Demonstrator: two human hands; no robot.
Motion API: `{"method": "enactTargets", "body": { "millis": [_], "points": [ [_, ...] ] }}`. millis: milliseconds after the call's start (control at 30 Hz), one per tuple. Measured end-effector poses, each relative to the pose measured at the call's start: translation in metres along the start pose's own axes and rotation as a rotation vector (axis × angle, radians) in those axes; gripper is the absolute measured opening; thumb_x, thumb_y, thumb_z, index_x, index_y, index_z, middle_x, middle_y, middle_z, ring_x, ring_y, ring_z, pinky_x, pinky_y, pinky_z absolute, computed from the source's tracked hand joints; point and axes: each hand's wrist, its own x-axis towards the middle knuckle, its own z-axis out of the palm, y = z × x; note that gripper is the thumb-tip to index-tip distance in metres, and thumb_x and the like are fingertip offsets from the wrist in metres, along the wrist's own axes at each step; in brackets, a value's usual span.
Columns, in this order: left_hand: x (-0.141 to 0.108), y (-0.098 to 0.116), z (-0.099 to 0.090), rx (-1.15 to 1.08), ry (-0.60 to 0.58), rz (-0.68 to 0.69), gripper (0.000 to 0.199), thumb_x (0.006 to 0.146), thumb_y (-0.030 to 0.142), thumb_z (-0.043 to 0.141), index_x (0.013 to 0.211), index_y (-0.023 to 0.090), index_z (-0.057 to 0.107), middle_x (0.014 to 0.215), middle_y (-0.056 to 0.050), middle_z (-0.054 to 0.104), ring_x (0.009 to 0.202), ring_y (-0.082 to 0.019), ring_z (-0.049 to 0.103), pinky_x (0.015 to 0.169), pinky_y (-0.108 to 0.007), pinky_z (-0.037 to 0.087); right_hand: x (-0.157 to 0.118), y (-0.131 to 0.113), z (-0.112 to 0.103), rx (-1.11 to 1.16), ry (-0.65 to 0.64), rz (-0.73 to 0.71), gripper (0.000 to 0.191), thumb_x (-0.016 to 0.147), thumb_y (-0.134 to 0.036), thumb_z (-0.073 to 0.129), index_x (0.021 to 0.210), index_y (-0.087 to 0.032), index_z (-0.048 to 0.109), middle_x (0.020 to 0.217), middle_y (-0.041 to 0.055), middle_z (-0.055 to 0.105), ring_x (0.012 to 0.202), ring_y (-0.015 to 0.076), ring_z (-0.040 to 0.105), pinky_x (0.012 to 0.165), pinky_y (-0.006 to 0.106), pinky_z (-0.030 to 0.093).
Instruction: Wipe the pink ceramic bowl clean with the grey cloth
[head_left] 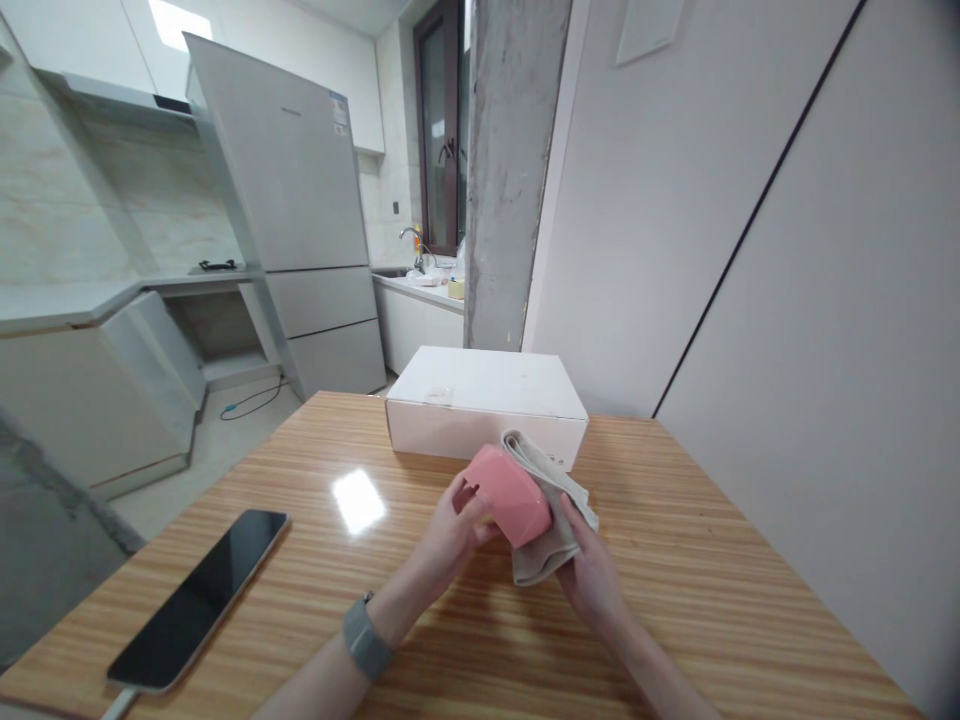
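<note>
My left hand [459,522] grips a glossy pink plastic box-like object [510,495] with faceted sides, held tilted above the table. A small notch shows on its left edge; its exact kind I cannot make out. In my right hand [590,560] is a folded grey-beige cloth [551,555], pressed against the right side of the pink object. The fingers of my right hand are partly hidden behind the cloth. A grey band is around my left wrist.
A white cardboard box [487,385] stands on the wooden table [690,560] just beyond my hands. On the left lies a dark-screened phone [199,600] with a white cable. A white wall [750,250] borders the right side. Behind is a kitchen with a fridge [300,200].
</note>
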Motion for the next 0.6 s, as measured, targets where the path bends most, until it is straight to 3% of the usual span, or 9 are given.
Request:
{"method": "enactTargets", "body": {
  "millis": [100, 167, 300, 467, 600],
  "points": [
    [0.001, -0.002, -0.004, -0.02, -0.085, -0.103, 0.046, 0.079, 0.036, 0.069, 0.118, 0.019, 0.053, 0.122, -0.014, 0.056, 0.105, -0.028, 0.059, 0.081, -0.043, 0.054, -0.001, -0.001, -0.001, -0.02, 0.011, 0.014, 0.04, 0.058, -0.048, 0.082, 0.089, -0.023, 0.076, 0.102, 0.0016, 0.076, 0.113, 0.0241, 0.061, 0.101, 0.03, 0.044],
    [0.0, -0.001, -0.004, 0.025, -0.088, -0.113, 0.05, 0.078, 0.036, 0.07, 0.121, 0.022, 0.05, 0.125, -0.013, 0.054, 0.104, -0.029, 0.06, 0.076, -0.043, 0.055, 0.0, -0.001, -0.002, -0.026, 0.001, 0.03, 0.041, 0.061, -0.048, 0.081, 0.091, -0.022, 0.076, 0.099, 0.0021, 0.076, 0.109, 0.0237, 0.063, 0.096, 0.029, 0.047],
    [-0.003, 0.005, 0.001, 0.194, -0.025, 0.04, 0.077, 0.061, 0.027, 0.083, 0.127, 0.026, 0.043, 0.127, -0.011, 0.054, 0.104, -0.027, 0.059, 0.074, -0.033, 0.055, 0.0, -0.003, 0.001, -0.011, -0.028, 0.05, 0.039, 0.067, -0.049, 0.075, 0.094, -0.021, 0.075, 0.097, 0.003, 0.077, 0.103, 0.026, 0.066, 0.087, 0.033, 0.053],
    [-0.012, 0.009, 0.011, 0.463, -0.017, 0.233, 0.098, 0.051, 0.019, 0.088, 0.134, 0.029, 0.039, 0.136, -0.01, 0.048, 0.121, -0.03, 0.049, 0.093, -0.037, 0.048, -0.004, -0.007, 0.009, 0.026, -0.071, 0.042, 0.038, 0.069, -0.048, 0.074, 0.096, -0.022, 0.074, 0.099, 0.0043, 0.076, 0.103, 0.0282, 0.066, 0.086, 0.038, 0.053],
    [-0.011, 0.006, 0.01, 0.389, -0.04, 0.205, 0.103, 0.049, 0.019, 0.089, 0.136, 0.032, 0.037, 0.135, -0.01, 0.047, 0.117, -0.03, 0.051, 0.088, -0.036, 0.051, -0.005, -0.007, 0.009, 0.047, -0.032, 0.058, 0.039, 0.068, -0.046, 0.075, 0.097, -0.02, 0.073, 0.093, 0.0043, 0.077, 0.099, 0.0283, 0.068, 0.085, 0.039, 0.054]
  ]
}}
